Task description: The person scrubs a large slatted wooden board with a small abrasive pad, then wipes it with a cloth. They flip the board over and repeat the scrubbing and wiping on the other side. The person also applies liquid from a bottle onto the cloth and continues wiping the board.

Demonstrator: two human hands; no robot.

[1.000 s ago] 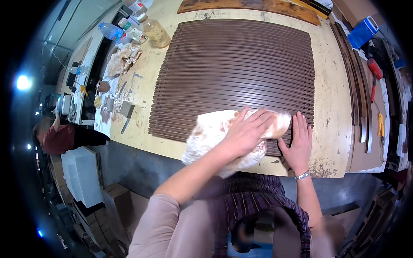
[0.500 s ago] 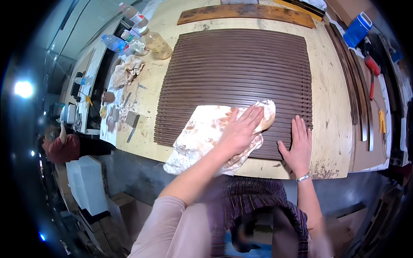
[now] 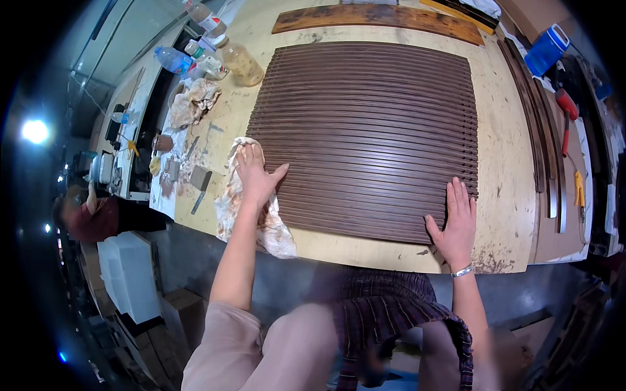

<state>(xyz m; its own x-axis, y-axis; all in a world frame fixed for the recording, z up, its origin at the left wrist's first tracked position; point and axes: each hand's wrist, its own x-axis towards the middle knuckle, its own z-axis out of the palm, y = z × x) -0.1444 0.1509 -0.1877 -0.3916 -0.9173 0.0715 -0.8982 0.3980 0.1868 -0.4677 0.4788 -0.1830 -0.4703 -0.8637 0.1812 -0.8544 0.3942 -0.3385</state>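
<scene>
A brown slatted wooden panel (image 3: 372, 130) lies flat on the pale worktable, its narrow slats running left to right. At the panel's near left edge, my left hand (image 3: 256, 179) presses on a white rag (image 3: 277, 234) with brown stains. The fingers rest over the bunched cloth, and the thumb sticks out to the right over the slats. Part of the rag spreads toward me past the table's front edge. My right hand (image 3: 455, 225), with a silver bracelet at the wrist, rests flat and open at the panel's near right corner, holding nothing.
Plastic bottles (image 3: 238, 62) and a crumpled stained cloth (image 3: 194, 104) stand at the far left, near a small block (image 3: 201, 177). Beyond the panel lies a brown board (image 3: 378, 23). Dark strips (image 3: 531, 124), a blue jug (image 3: 546, 51) and a red-headed mallet (image 3: 566, 104) are to the right.
My left hand has carried the rag leftward across the slats to the panel's left edge. My right hand stays at the near right corner.
</scene>
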